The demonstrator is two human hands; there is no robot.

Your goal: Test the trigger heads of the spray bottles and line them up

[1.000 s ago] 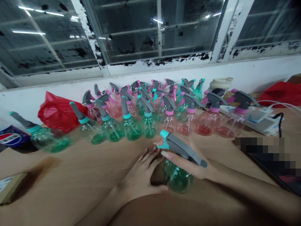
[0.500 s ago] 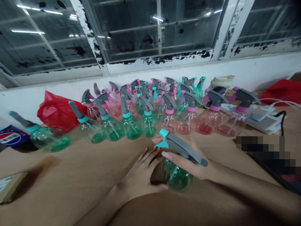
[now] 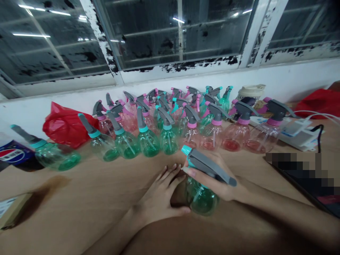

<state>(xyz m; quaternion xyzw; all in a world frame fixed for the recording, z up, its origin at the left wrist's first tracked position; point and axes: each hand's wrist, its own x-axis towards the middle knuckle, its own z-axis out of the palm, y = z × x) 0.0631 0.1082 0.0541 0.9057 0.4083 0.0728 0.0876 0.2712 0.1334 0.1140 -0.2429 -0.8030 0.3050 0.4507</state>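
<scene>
A green spray bottle (image 3: 203, 200) with a grey and turquoise trigger head stands on the table in front of me. Around its neck, just under the head, my right hand (image 3: 212, 177) is closed, with the thumb and fingers near the trigger. The trigger itself is mostly hidden by them. My left hand (image 3: 162, 194) lies spread beside the bottle's left side, fingers stretched out and the thumb close to its base. Whether that thumb touches the bottle I cannot tell. Beyond both hands stand several more green spray bottles (image 3: 148, 143) and pink spray bottles (image 3: 235, 138) in rows.
At the left are a cola bottle (image 3: 13, 154), a lone green spray bottle (image 3: 57, 156), a red plastic bag (image 3: 67, 124) and a small cardboard box (image 3: 13, 210). A power strip (image 3: 294, 136) with cables and a dark flat object (image 3: 300, 180), partly pixelated, occupy the right.
My right thumb and fingers have closed in around the trigger, which showed clearly before. The bottle's head has shifted slightly right. My left hand has stayed nearly still.
</scene>
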